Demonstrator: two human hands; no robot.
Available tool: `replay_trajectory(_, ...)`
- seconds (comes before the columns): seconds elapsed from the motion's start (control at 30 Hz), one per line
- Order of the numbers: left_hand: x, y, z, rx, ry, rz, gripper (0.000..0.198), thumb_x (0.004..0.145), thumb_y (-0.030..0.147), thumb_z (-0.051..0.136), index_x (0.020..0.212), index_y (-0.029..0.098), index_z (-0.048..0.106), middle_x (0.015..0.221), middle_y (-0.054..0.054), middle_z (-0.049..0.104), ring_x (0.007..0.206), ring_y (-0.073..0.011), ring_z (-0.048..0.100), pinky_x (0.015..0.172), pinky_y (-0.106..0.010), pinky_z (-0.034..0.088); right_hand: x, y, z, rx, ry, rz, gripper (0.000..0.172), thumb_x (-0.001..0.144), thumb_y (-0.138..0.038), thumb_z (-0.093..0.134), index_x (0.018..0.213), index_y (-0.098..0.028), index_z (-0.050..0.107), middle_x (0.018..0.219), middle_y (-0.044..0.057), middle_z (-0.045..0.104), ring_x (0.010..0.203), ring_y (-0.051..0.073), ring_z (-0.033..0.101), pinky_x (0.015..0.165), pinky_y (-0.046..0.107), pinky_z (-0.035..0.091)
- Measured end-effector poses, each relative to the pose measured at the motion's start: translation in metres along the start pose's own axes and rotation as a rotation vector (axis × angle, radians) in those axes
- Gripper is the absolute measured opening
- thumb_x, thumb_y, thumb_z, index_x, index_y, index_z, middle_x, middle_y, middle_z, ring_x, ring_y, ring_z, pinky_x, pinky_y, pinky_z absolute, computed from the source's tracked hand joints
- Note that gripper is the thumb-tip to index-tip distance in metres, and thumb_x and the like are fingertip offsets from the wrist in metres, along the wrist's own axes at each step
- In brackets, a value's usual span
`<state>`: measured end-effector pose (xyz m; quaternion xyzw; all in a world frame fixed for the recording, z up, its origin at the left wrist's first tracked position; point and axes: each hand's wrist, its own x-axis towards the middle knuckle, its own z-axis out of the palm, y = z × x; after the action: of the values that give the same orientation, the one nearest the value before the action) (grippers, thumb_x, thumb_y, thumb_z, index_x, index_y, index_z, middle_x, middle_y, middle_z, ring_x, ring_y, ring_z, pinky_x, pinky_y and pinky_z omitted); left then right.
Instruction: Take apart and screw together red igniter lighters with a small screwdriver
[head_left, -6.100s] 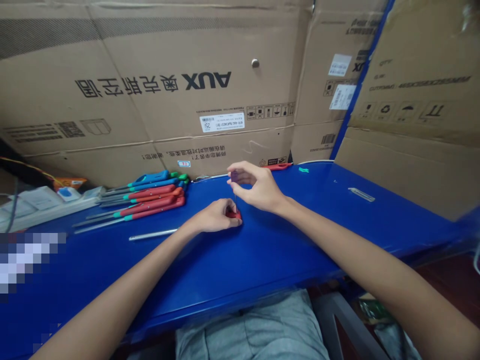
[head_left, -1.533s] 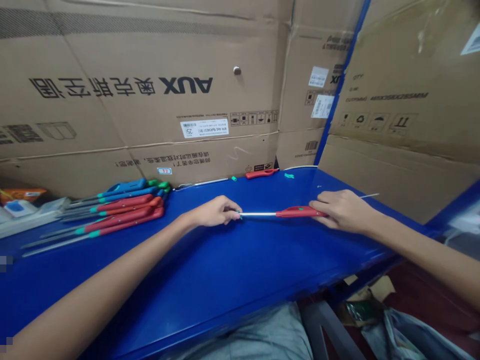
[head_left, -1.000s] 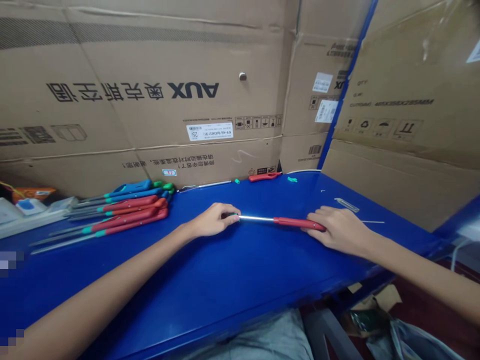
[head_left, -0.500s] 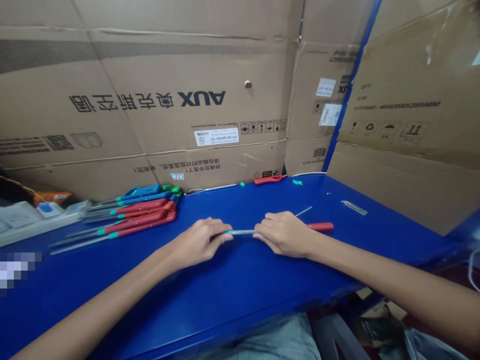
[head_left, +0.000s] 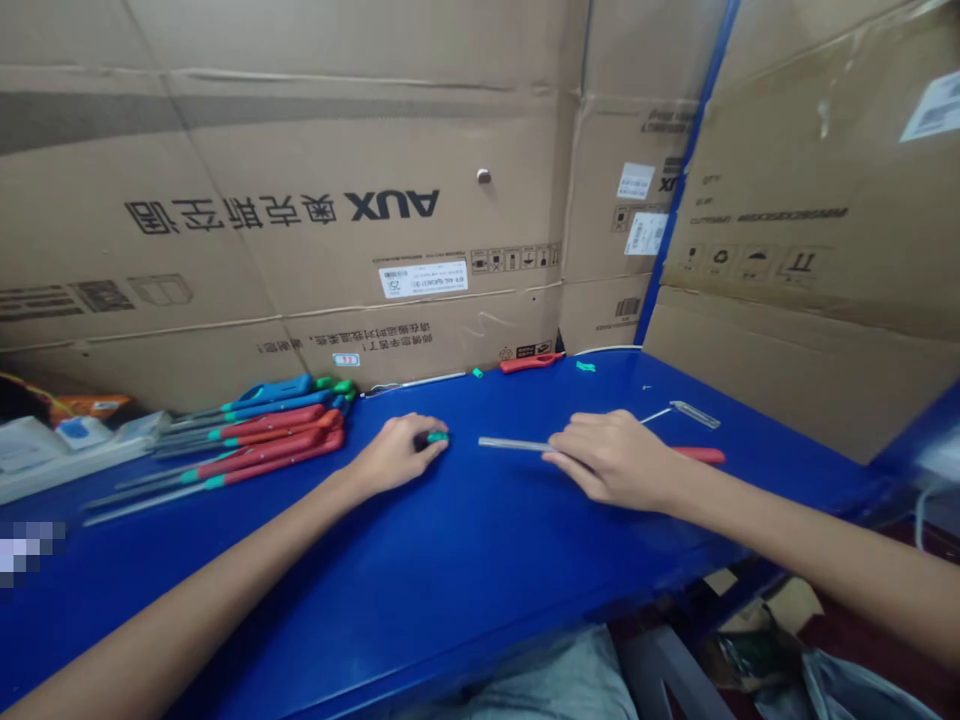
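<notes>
my right hand [head_left: 615, 462] fingers clamp the rod [head_left: 514, 444], lying crosswise, tip toward my left hand [head_left: 397, 458], apparently pinching a green cap [head_left: 438, 437].

- Green-tipped piece [head_left: 437, 437]: mostly buried in your left hand [head_left: 397, 455], which was curled round it. Its shape could not be made out.
- Long tool [head_left: 510, 444]: your right hand [head_left: 615, 462] covered its middle, leaving only the metal rod and the end of the red handle [head_left: 701, 456] showing. Whether your fingers closed on it was hidden.
- Pile of tools [head_left: 262, 435]: the lower ones lay under the upper ones, so the count was uncertain.
- White box [head_left: 30, 445]: cut off by the left edge.
- Pixelated patch [head_left: 26, 548]: contents masked.
- Label [head_left: 422, 279] on the cardboard: print too small to read.
- Bags [head_left: 757, 655] under the table: blurred and cut off by the bottom edge.
</notes>
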<state>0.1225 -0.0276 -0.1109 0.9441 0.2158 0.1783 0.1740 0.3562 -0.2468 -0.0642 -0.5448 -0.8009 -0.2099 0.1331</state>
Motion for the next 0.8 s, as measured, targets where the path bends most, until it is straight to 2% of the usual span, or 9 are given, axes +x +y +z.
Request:
replay_trajectory(0.1,0.065,0.005,0.026,-0.072,0.078,-0.119,0.020,0.078,0.027,0.062,0.095,0.017,0.066,0.090,-0.004,0.068,0.081,-0.0172,0.061,0.074,-0.027,0.045,0.017,-0.003,0.023,-0.015,0.004,-0.053,0.032,0.095,-0.029,0.043,0.073,-0.014,0.061,0.066,0.004,0.057,0.063,0.014,0.046,0.056,0.030,0.022)
replay_trajectory(0.2,0.117,0.002,0.046,-0.088,0.167,-0.192,0.022,0.076,0.022,0.064,0.096,0.012,0.064,0.090,-0.008,0.068,0.081,-0.0182,0.062,0.073,-0.027,0.045,0.025,-0.002,0.045,-0.030,0.016,-0.153,0.031,0.094,-0.030,0.043,0.075,-0.014,0.060,0.067,0.004,0.058,0.065,0.015,0.046,0.055,0.031,0.021)
replay_trajectory(0.27,0.139,-0.002,0.054,-0.090,0.209,-0.205,0.023,0.077,0.023,0.064,0.097,0.012,0.063,0.091,-0.010,0.067,0.083,-0.0192,0.061,0.074,-0.028,0.045,0.027,-0.001,0.054,-0.029,0.013,-0.194,0.030,0.094,-0.030,0.043,0.076,-0.014,0.060,0.067,0.004,0.058,0.066,0.015,0.047,0.054,0.031,0.020)
replay_trajectory(0.37,0.157,-0.007,0.060,-0.073,0.253,-0.183,0.021,0.078,0.023,0.063,0.097,0.013,0.062,0.091,-0.009,0.066,0.086,-0.0199,0.059,0.078,-0.029,0.044,0.027,0.001,0.062,-0.002,-0.006,-0.193,0.031,0.095,-0.032,0.041,0.078,-0.014,0.060,0.068,0.005,0.059,0.067,0.015,0.048,0.053,0.031,0.019)
replay_trajectory(0.5,0.167,-0.009,0.060,-0.032,0.271,-0.149,0.020,0.075,0.020,0.065,0.093,0.013,0.063,0.092,-0.012,0.065,0.096,-0.0251,0.055,0.085,-0.034,0.042,0.027,0.001,0.065,0.034,-0.019,-0.163,0.032,0.095,-0.033,0.041,0.080,-0.014,0.061,0.069,0.005,0.060,0.068,0.015,0.048,0.053,0.031,0.018)
replay_trajectory(0.6,0.163,-0.007,0.052,-0.034,0.269,-0.111,0.023,0.073,0.020,0.067,0.094,0.013,0.064,0.100,-0.012,0.064,0.105,-0.0266,0.051,0.092,-0.037,0.039,0.027,0.002,0.065,0.033,-0.032,-0.161,0.032,0.095,-0.034,0.041,0.080,-0.014,0.061,0.070,0.005,0.060,0.068,0.015,0.048,0.053,0.030,0.017)
replay_trajectory(0.67,0.152,-0.003,0.041,-0.061,0.275,-0.109,0.025,0.076,0.023,0.065,0.099,0.013,0.063,0.103,-0.011,0.064,0.100,-0.0239,0.055,0.090,-0.034,0.041,0.029,0.005,0.064,0.015,-0.034,-0.179,0.033,0.096,-0.034,0.040,0.080,-0.014,0.061,0.070,0.005,0.059,0.068,0.015,0.047,0.053,0.030,0.016)
replay_trajectory(0.73,0.132,0.003,0.024,-0.135,0.237,-0.114,0.028,0.080,0.033,0.061,0.099,0.012,0.063,0.094,-0.010,0.067,0.088,-0.0199,0.060,0.079,-0.030,0.046,0.037,0.011,0.064,-0.008,-0.032,-0.204,0.032,0.095,-0.033,0.040,0.079,-0.014,0.060,0.070,0.005,0.059,0.068,0.015,0.048,0.053,0.030,0.015)
replay_trajectory(0.8,0.105,0.010,0.006,-0.317,0.081,-0.096,0.037,0.086,0.045,0.051,0.094,0.012,0.063,0.087,-0.009,0.067,0.079,-0.0176,0.062,0.071,-0.027,0.047,0.052,0.016,0.065,-0.023,-0.034,-0.229,0.031,0.094,-0.032,0.041,0.079,-0.014,0.060,0.071,0.006,0.060,0.070,0.016,0.049,0.054,0.031,0.017)
